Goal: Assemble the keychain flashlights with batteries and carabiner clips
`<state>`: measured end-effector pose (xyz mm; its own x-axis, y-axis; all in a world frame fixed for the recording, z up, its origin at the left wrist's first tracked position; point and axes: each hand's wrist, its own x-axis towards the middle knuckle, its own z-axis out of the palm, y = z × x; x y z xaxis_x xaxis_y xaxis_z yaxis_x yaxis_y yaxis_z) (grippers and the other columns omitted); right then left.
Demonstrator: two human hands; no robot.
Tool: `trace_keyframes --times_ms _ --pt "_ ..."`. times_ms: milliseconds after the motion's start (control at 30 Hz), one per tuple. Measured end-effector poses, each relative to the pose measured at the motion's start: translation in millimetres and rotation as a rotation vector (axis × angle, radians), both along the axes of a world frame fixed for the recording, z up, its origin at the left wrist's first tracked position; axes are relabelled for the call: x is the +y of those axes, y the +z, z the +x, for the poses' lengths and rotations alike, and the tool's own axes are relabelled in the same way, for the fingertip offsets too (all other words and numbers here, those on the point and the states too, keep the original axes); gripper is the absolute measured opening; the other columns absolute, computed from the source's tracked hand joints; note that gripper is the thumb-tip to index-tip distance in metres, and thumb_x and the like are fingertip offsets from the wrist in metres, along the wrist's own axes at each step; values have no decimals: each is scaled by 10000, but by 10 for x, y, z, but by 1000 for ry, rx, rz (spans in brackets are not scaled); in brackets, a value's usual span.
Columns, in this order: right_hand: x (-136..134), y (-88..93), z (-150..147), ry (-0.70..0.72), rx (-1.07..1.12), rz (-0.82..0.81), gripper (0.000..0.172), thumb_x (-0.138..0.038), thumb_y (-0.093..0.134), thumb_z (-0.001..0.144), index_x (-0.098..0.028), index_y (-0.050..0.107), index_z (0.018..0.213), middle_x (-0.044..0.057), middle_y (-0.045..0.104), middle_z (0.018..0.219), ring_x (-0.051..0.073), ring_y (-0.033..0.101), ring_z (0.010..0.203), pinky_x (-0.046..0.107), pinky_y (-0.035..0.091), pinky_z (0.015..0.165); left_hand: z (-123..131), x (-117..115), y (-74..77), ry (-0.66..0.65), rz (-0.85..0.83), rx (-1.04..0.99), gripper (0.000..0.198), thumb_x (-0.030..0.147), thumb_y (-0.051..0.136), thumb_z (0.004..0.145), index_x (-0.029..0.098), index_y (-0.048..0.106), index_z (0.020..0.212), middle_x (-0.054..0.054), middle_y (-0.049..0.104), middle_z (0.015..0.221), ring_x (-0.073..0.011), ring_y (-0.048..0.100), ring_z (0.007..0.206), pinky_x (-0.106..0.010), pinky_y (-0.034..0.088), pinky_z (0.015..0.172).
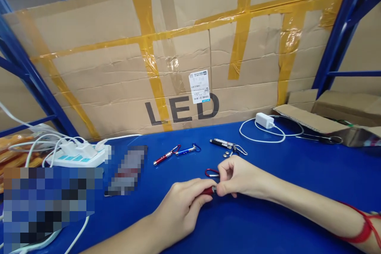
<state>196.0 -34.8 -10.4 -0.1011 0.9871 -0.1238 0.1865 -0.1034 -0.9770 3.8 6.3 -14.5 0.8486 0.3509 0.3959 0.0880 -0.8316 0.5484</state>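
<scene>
My left hand (187,202) is wrapped round a small red metal tube (208,191), low in the middle of the view. At the tube's silvery right end, my right hand (233,178) pinches with thumb and fingers; what exactly lies between them is hidden. A red carabiner (212,173) shows just behind the right fingers. Farther back lie a red penlight (162,160) and a blue penlight (185,151), each with a clip. Black and silver penlights (222,143) lie behind my right hand, beside several small round button cells (227,153).
On the left are a white power strip (83,158) with cables and a blurred dark flat object (127,170). A white charger (264,120) with its cable and scissors (333,139) lie at the back right. A cardboard sheet (119,79) stands behind the blue table (268,222).
</scene>
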Motion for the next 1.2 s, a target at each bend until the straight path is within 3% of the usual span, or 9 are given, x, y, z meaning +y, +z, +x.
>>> trace_keyframes --times_ms 333,533,900,1000,1200 --pt "-14 11 -40 -6 13 -16 413 -355 843 395 -148 496 478 -67 512 407 46 421 373 172 311 379 18 20 5 37 99 95 260 127 370 889 203 586 1013 -29 614 755 -154 549 670 -230 419 635" --pt "-34 51 -80 -27 -9 30 416 -395 815 473 -159 474 500 -76 490 403 49 433 367 160 258 356 25 -2 56 83 25 72 235 128 361 891 210 568 964 -11 614 773 -141 557 674 -216 421 642" --pt "-66 15 -144 -65 -79 162 402 -451 751 609 -168 469 564 -63 476 439 55 416 380 171 306 389 18 16 74 102 -79 46 228 123 350 893 191 556 964 -1 582 756 -122 523 653 -200 409 638" --pt "-84 31 -118 -108 -272 378 317 -419 728 668 -161 554 606 -40 520 516 60 430 420 178 341 407 30 23 72 127 -133 16 215 148 340 910 191 546 953 4 558 743 -121 512 652 -203 402 648" --pt "-119 53 1 -70 -620 970 117 -248 625 819 -216 674 920 12 642 782 78 557 588 169 442 523 43 47 77 148 -214 17 212 191 340 927 177 538 851 22 511 677 -119 488 641 -206 370 634"
